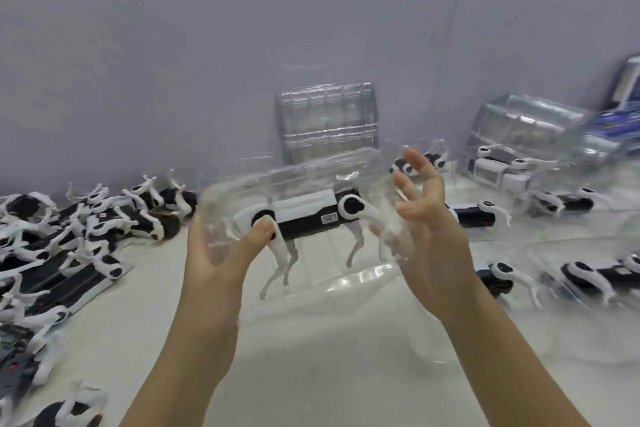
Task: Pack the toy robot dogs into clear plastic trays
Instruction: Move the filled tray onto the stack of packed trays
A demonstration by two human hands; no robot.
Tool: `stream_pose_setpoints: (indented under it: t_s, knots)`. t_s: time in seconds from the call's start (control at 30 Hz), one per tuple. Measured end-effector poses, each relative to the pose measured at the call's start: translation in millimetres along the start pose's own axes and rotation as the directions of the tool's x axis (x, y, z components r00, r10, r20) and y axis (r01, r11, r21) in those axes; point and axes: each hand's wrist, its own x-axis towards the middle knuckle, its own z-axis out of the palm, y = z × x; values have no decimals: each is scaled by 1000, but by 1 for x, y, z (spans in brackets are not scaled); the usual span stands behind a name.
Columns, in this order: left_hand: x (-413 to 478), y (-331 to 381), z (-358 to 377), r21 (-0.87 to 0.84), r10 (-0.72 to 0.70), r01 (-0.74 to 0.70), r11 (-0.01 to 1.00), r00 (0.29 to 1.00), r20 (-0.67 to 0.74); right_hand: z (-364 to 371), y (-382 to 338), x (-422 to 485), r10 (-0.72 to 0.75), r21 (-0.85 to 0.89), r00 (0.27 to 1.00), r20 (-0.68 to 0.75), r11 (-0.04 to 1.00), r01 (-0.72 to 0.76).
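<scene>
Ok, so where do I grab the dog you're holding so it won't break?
Take the dog by its boxy middle, between the round hip joints, probably coming from above with the grip across its flat long sides. The thin white legs hang down and would likely bend. The left hand holds its left end.
</scene>
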Motion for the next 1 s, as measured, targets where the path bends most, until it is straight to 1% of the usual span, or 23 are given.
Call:
stream_pose_setpoints:
  t_s: [0.07, 0.13, 0.17, 0.23, 0.27, 0.33, 0.43, 0.53, 0.6, 0.63, 0.67, 0.7, 0.73, 0.77, 0.8, 0.87, 0.9, 0.93, 0.97, 1.0]
  knots:
    - [0, -4, 25, -116, -111, 125, 985, 986, 123, -24, -16, -3, -40, -126, 999, -27, 991, 37]
    - [4, -11, 50, -146, -208, 252, 957, 943, 260, -49, -29, -6, -84, -290, 994, -68, 955, 60]
    - [5, -15, 64, -112, -251, 299, 948, 914, 317, -63, -33, -6, -98, -370, 990, -96, 927, 56]
    - [6, -24, 94, 15, -322, 347, 938, 852, 412, -89, -39, -8, -111, -492, 979, -172, 871, 12]
    - [3, -28, 108, 62, -354, 364, 929, 826, 438, -103, -38, -9, -117, -523, 969, -217, 853, -14]
    - [-2, -43, 127, 103, -381, 382, 918, 786, 487, -128, -33, -11, -134, -553, 942, -306, 831, -62]
    - [-8, -68, 153, 126, -444, 440, 889, 762, 471, -154, -17, -20, -132, -626, 919, -373, 767, -144]
    - [-17, -81, 160, 49, -405, 430, 902, 797, 448, -168, -8, -31, -106, -672, 930, -353, 720, -174]
    - [-18, -86, 165, -5, -401, 447, 894, 807, 434, -171, -10, -36, -91, -646, 946, -312, 750, -141]
    - [-18, -89, 167, -36, -403, 462, 886, 807, 432, -173, -11, -40, -122, -613, 945, -303, 785, -96]
    - [-18, -91, 170, -64, -403, 472, 879, 809, 428, -175, -12, -45, -194, -588, 928, -317, 808, -32]
    - [-19, -92, 173, -85, -405, 477, 875, 815, 415, -178, -12, -52, -302, -581, 882, -360, 813, 42]
    - [-20, -93, 176, -101, -405, 479, 872, 822, 400, -183, -12, -60, -420, -586, 801, -426, 803, 109]
    - [-21, -92, 180, -109, -408, 481, 870, 825, 391, -189, -10, -70, -515, -587, 695, -502, 793, 163]
    - [-23, -91, 184, -110, -414, 487, 867, 825, 385, -197, -9, -80, -571, -583, 581, -580, 789, 193]
    - [-28, -88, 194, -92, -433, 499, 862, 819, 377, -218, -6, -97, -590, -567, 372, -717, 804, 182]
    - [-30, -87, 200, -75, -441, 501, 862, 816, 373, -229, -5, -102, -556, -533, 299, -775, 830, 162]
    - [-33, -87, 207, -53, -448, 498, 865, 817, 363, -240, -4, -105, -499, -478, 258, -827, 867, 142]
    - [-34, -87, 214, -29, -454, 494, 869, 819, 350, -250, -1, -106, -429, -412, 252, -867, 903, 121]
    - [-35, -87, 222, -5, -458, 488, 873, 823, 337, -262, 3, -104, -352, -343, 274, -895, 936, 82]
